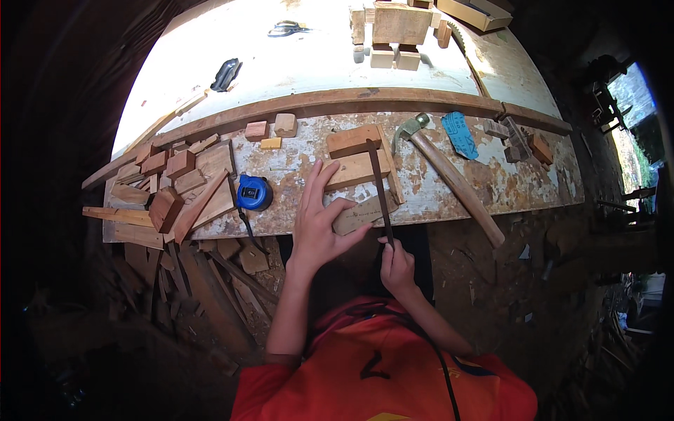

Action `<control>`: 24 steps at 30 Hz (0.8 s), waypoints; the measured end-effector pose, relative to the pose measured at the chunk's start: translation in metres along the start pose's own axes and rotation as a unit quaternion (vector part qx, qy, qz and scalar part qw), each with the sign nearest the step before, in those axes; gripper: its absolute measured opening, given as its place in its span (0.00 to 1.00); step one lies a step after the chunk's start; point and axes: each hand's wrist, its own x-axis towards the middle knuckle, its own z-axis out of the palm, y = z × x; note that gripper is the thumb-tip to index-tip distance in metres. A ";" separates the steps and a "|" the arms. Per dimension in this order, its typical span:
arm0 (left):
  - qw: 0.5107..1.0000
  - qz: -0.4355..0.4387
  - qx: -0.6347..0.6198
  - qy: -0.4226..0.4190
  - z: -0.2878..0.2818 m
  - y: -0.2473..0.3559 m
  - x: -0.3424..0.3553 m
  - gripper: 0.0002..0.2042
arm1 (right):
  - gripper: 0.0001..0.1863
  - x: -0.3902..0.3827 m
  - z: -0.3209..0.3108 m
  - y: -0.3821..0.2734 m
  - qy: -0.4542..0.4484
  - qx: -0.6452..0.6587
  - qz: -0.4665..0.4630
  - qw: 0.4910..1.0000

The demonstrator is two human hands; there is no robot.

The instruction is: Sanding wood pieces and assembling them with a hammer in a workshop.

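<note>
The left hand (319,221) lies spread and open, fingers fanned over the near edge of the workbench (491,182), its thumb pressing on a small flat piece of wood (354,216) that hangs at the bench's front lip. The right hand (397,265) is closed in a narrow pinch around the lower end of a thin dark blade (380,186), which looks like a hacksaw blade or slim file, though its teeth cannot be made out. The blade runs up and away across the small piece and over two stacked wooden blocks (354,151) behind it. To work this well, I would judge that the left hand should bear down firmly and keep its fingers clear of the blade's line, while the right keeps the blade straight with light, even strokes. Just right of the blocks lies a claw hammer (449,175), beside a blue tag-like scrap (460,135). To the left sit a blue tape measure (253,192) and a heap of wood offcuts (175,189).
</note>
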 end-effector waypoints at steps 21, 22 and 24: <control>1.000 0.008 -0.003 0.002 -0.001 0.000 0.003 0.18 | 0.12 -0.011 0.013 0.015 0.033 -0.022 -0.035 0.999; 1.000 0.007 -0.005 -0.001 0.000 0.001 0.004 0.18 | 0.12 -0.023 0.018 0.030 0.013 -0.018 -0.014 1.000; 1.000 -0.006 -0.012 -0.005 -0.001 0.001 0.002 0.18 | 0.11 -0.029 0.018 0.038 0.005 -0.026 -0.011 1.000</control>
